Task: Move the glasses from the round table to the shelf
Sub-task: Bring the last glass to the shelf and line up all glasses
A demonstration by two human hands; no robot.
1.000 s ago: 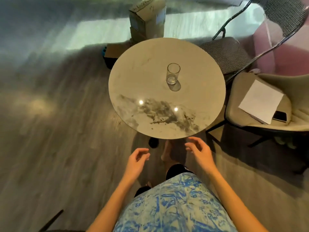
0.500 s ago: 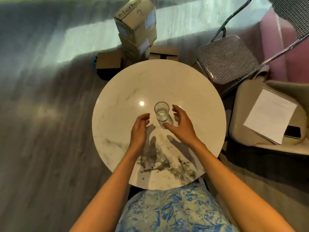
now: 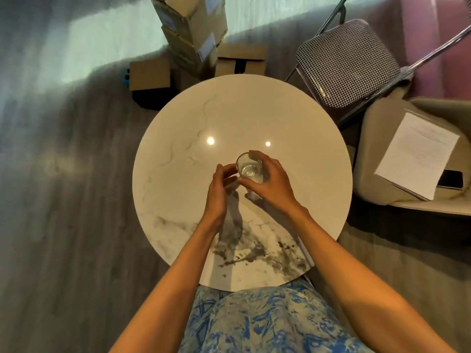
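One clear drinking glass [image 3: 249, 167] stands upright near the middle of the round white marble table [image 3: 178, 154]. My right hand [image 3: 270, 183] is wrapped around the glass from the right, thumb in front and fingers behind its rim. My left hand [image 3: 219, 186] sits just left of the glass, fingertips curled at or against its side; whether they grip it I cannot tell. The shelf is out of view.
Stacked cardboard boxes [image 3: 193, 29] stand on the floor beyond the table. A checked folding chair [image 3: 346, 62] is at the back right. A beige armchair [image 3: 377, 154] on the right holds papers [image 3: 418, 154] and a phone [image 3: 449, 179]. Grey floor lies to the left.
Both hands rose from below the table edge and reached over the top to the glass. My right hand has closed around the glass, and the left has come up against its side.
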